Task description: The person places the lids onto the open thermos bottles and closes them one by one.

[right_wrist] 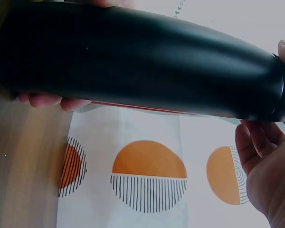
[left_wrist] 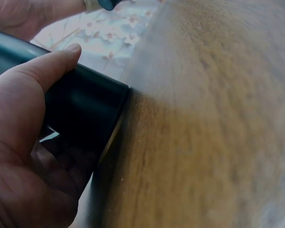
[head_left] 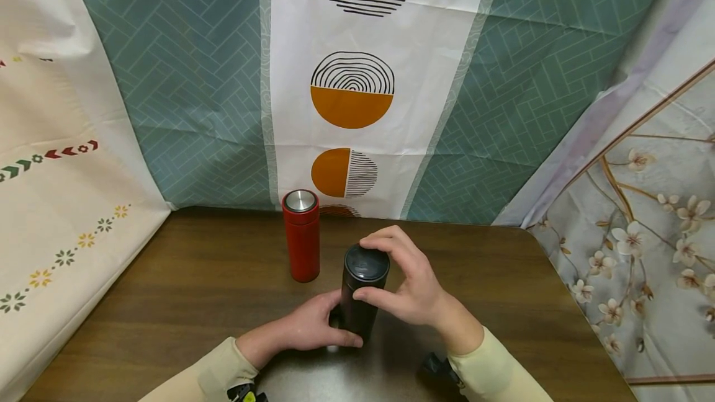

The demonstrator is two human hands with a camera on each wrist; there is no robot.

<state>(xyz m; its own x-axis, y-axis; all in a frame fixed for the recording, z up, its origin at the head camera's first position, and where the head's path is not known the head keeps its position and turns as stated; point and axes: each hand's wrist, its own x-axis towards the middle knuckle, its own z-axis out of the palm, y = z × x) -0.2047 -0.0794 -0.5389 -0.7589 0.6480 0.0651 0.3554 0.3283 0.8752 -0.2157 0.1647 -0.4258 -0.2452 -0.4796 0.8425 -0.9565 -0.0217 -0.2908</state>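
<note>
A black thermos flask (head_left: 359,315) stands upright on the wooden table, its dark glossy lid (head_left: 367,262) on top. My left hand (head_left: 314,324) grips the flask low on its body, thumb across the near side; the left wrist view shows this hand (left_wrist: 28,128) curled round it close to the base. The fingers and thumb of my right hand (head_left: 410,284) hold the lid's rim from the right. In the right wrist view, the long dark body (right_wrist: 142,61) stretches between both hands, with the right hand (right_wrist: 270,161) at the lid end.
A red thermos flask (head_left: 303,244) with a silver-topped lid stands behind and left of the black one. The brown table (head_left: 184,303) ends at a patterned cloth (head_left: 357,160) at the back. More cloths hang at the left (head_left: 67,203) and right (head_left: 631,265).
</note>
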